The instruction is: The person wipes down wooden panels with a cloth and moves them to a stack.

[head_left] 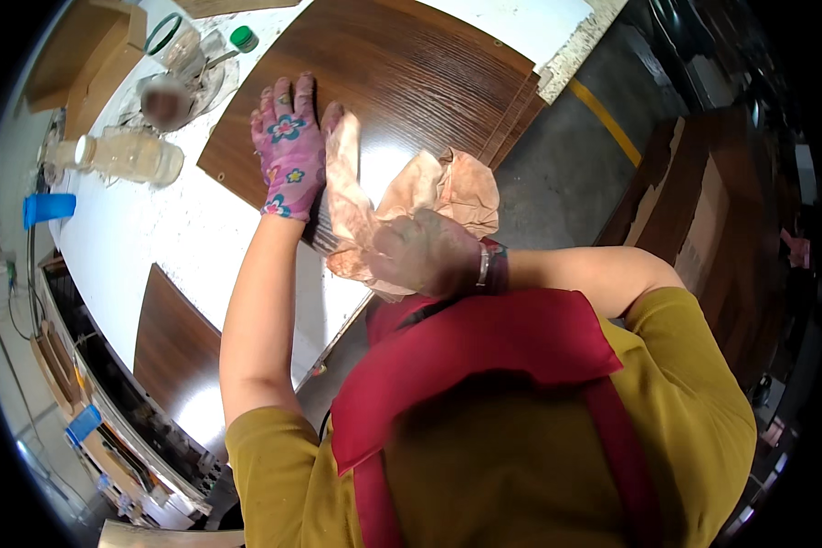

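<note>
Dark brown wood-grain panels (384,64) lie stacked on the white table, their layered edges showing at the right corner. My left hand (289,151), in a pink glove with flower prints, rests flat on the top panel with its fingers stretched out. My right hand (429,254), in a stained glove with a band at the wrist, is closed around a crumpled, stained tan cloth (466,192). That cloth hangs over the panel's near edge, and one strip of it reaches up beside my left thumb.
On the white table (100,237) at left stand a clear jar (175,46), a green cap (243,38), a bottle of pale liquid (132,157) and a blue cup (49,210). Another brown panel (173,338) lies nearer. Cardboard (91,55) sits far left; brown boards (703,210) stand right.
</note>
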`<state>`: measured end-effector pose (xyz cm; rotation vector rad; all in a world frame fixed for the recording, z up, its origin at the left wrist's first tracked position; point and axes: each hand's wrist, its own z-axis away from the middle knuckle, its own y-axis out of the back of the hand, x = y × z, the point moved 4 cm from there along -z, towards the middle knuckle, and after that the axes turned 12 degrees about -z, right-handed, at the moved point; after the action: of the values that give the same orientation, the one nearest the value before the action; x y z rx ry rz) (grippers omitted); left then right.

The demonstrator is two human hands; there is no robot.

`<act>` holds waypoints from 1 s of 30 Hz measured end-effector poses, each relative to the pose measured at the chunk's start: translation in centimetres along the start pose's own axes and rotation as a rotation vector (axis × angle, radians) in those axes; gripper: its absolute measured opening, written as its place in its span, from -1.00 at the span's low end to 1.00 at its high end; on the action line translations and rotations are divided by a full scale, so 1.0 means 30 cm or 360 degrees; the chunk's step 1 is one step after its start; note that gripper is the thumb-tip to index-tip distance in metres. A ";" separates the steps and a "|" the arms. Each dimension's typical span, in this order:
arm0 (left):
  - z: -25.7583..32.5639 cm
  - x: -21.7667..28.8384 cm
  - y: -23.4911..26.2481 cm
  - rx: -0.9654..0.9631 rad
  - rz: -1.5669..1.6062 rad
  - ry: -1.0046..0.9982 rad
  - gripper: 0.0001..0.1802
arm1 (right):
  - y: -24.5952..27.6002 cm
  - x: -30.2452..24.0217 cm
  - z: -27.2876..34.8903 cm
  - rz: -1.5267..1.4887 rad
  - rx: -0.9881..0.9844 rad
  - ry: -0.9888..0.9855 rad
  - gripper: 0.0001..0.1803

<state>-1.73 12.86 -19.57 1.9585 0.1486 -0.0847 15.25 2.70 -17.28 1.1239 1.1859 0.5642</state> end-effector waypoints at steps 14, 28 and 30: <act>0.001 0.014 -0.006 0.0028 -0.0040 0.0004 -0.43 | -0.015 -0.129 -0.024 -0.0424 -0.0221 0.0502 -0.79; -0.004 0.003 0.010 0.0095 0.0031 -0.0063 -0.50 | 0.441 0.893 0.269 -0.1219 0.0999 -0.0788 -0.39; -0.050 0.018 0.026 -0.0056 0.0074 -0.0037 -0.50 | 0.373 0.910 0.279 -0.0414 0.0840 -0.0325 -0.35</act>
<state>-1.11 13.99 -18.35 1.9239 0.0888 -0.0737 34.21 26.74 -19.27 1.4001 1.3108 -0.0750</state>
